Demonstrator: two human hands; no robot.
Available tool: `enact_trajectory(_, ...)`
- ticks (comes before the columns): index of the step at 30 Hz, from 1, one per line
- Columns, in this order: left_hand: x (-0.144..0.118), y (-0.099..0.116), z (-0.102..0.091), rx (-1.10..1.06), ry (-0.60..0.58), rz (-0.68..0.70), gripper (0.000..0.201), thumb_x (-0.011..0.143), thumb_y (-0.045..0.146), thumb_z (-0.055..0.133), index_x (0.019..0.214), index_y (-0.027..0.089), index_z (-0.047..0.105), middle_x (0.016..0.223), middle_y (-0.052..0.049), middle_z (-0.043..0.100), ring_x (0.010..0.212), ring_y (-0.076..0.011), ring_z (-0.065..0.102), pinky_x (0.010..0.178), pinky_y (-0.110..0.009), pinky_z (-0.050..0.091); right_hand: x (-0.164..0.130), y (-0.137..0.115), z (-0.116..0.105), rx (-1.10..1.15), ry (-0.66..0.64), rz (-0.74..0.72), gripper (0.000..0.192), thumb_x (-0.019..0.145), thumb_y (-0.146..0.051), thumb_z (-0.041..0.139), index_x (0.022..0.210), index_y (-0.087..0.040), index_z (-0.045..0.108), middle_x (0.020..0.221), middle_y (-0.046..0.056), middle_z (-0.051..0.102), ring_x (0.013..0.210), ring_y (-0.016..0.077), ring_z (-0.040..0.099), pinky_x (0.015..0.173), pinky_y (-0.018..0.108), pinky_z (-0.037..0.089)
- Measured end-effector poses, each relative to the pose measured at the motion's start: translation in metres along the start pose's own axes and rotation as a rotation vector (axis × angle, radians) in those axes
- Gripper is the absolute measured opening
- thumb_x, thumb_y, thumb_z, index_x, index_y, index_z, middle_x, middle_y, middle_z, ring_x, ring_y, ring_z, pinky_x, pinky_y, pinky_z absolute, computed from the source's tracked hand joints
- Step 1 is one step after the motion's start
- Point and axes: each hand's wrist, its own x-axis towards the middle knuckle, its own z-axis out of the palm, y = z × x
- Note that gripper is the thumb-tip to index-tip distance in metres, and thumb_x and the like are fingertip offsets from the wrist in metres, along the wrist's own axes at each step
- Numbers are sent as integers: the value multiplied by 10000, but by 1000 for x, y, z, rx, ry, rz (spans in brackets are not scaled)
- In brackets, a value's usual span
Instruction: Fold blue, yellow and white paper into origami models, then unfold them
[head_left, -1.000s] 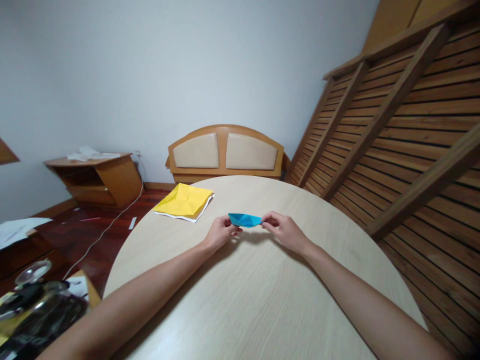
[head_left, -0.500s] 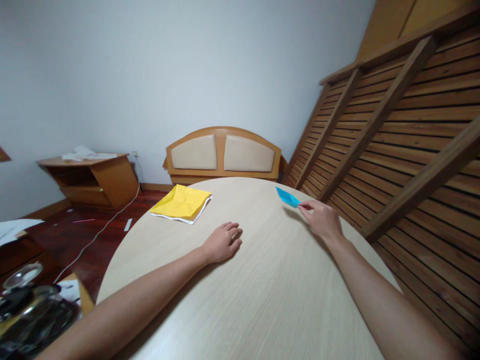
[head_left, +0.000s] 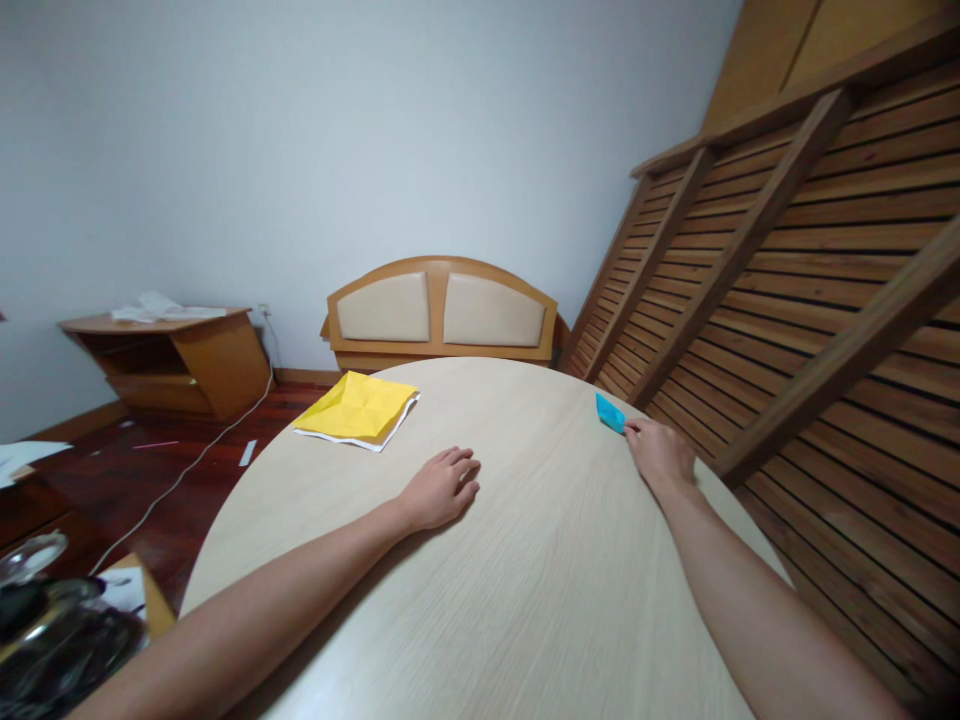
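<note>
Our right hand (head_left: 661, 455) sits at 2 o'clock on the round tabletop (head_left: 525, 600), near its far right edge. Its fingers (head_left: 634, 430) pinch the near end of a blue folded paper (head_left: 610, 413). The paper lies low at the tabletop, just beyond the fingertips; we cannot tell if it fully rests on the wood.

Our left hand (head_left: 439, 488) lies palm down near the middle of the tabletop at about 11 o'clock, fingers released and slightly spread, holding nothing. It is well apart from the blue folded paper.

A yellow paper (head_left: 358, 408) lies flat at 10 o'clock near the far left edge, on top of a white sheet (head_left: 390, 432) that shows along its near side. Beyond the tabletop at 12 o'clock a padded headboard (head_left: 442, 312) stands against the wall.
</note>
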Motion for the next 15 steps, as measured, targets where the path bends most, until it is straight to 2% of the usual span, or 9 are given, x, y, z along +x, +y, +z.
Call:
enact_trajectory(9,0,-2,1,-2,5,-5,382,951,322,493,1264,142,617,1412,-151,552,1335,-275,482,1151,-421,367,2,5,8,-9,4,-26,314,907,-342,578,1183,-244,692,1039,88,750,907,282,672,651,329,449)
enact_trajectory(15,-1,-2,1,-5,4,-1,383,950,329,491,1256,141,621,1404,-144,559,1332,-266,485,1148,-403,370,1,5,11,-6,32,-40,316,892,-352,592,1178,-242,666,1084,87,729,927,293,666,631,333,437)
